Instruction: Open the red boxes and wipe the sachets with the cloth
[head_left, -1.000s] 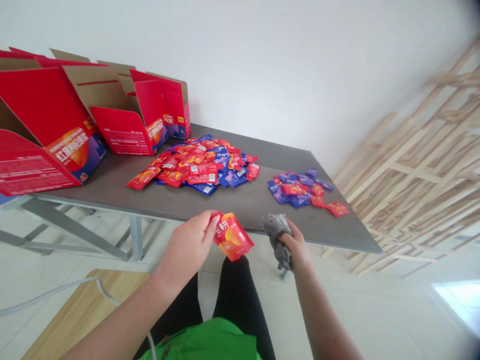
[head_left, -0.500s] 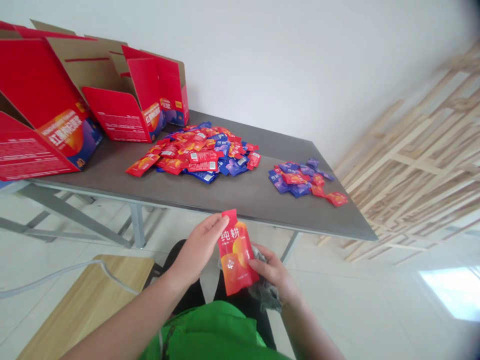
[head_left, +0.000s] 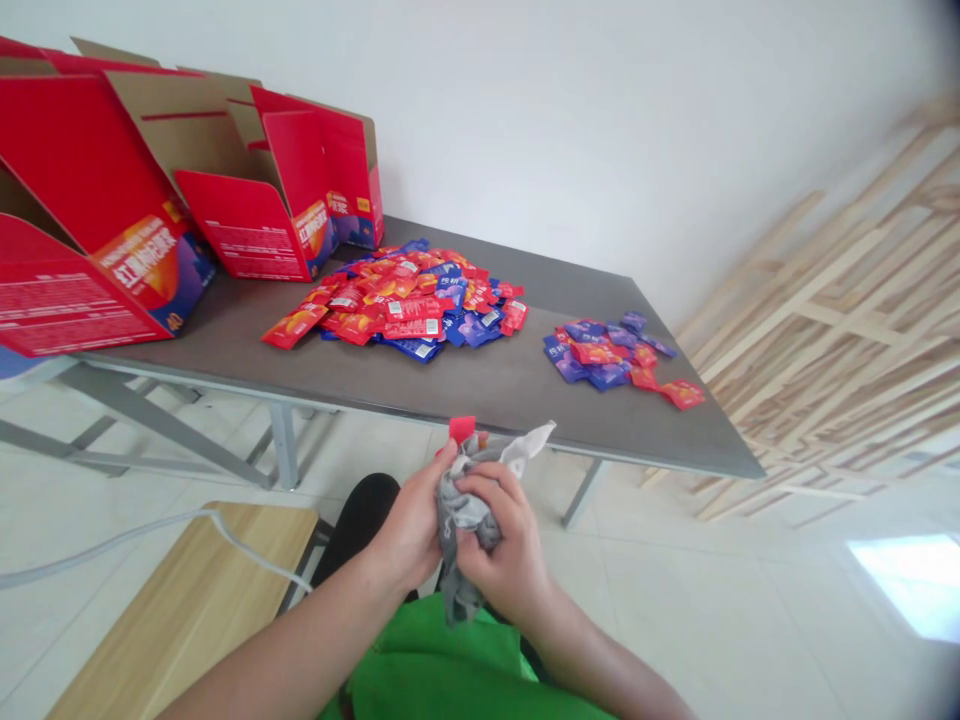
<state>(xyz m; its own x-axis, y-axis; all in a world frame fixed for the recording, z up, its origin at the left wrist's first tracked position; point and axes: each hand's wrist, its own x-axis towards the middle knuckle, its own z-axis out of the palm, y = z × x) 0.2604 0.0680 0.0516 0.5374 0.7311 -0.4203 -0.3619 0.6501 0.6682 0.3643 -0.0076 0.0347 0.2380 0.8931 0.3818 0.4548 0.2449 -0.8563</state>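
Note:
Above my lap, my left hand (head_left: 417,515) is closed on a red sachet (head_left: 462,429), of which little more than the top end shows. A crumpled grey cloth (head_left: 459,560) covers the rest of it. My right hand (head_left: 504,540) has its fingers wrapped round the cloth and presses it against the sachet. One pale corner of the cloth sticks out to the right. Beyond my hands, a large pile of red and blue sachets (head_left: 409,300) lies on the grey table (head_left: 480,390). A smaller pile of sachets (head_left: 607,352) lies to its right.
Several open red cartons (head_left: 232,225) stand on the table's left end. A wooden stool (head_left: 187,610) is at my lower left, with a pale cable (head_left: 112,560) running across it. Wooden frames (head_left: 832,340) lean against the wall at the right.
The cloth was behind the sachet in my right hand; now it lies over the sachet's front, with my right hand closed around it. The sachet's printed face has become hidden.

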